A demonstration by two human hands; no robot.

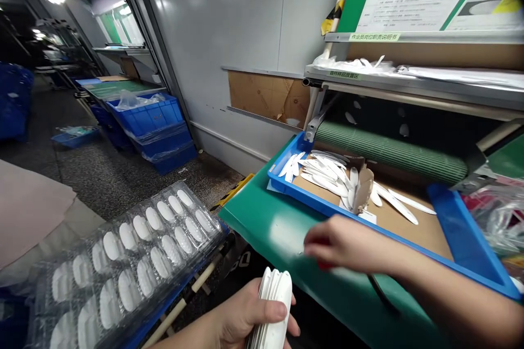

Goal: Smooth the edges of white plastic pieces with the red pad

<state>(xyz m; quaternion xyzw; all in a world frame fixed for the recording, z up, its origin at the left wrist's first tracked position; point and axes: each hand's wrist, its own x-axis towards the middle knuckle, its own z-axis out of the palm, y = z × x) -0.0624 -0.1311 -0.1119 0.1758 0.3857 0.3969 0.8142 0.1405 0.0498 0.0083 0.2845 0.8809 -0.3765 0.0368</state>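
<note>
My left hand (241, 319) is closed around a stack of white oval plastic parts (275, 305), held upright below the table's edge. My right hand (341, 244) hovers over the green table (262, 218), just in front of the blue tray (462, 229); it is blurred, fingers drawn together, with something red showing under them. The tray has a cardboard liner and several long white plastic pieces (327, 172) piled in it.
A clear blister tray (135, 251) filled with white oval parts lies at lower left. A green ribbed roller (388, 150) sits behind the blue tray, under a metal shelf (413, 79). Blue crates (151, 120) stand along the grey wall. Clear plastic bags (497, 215) lie at right.
</note>
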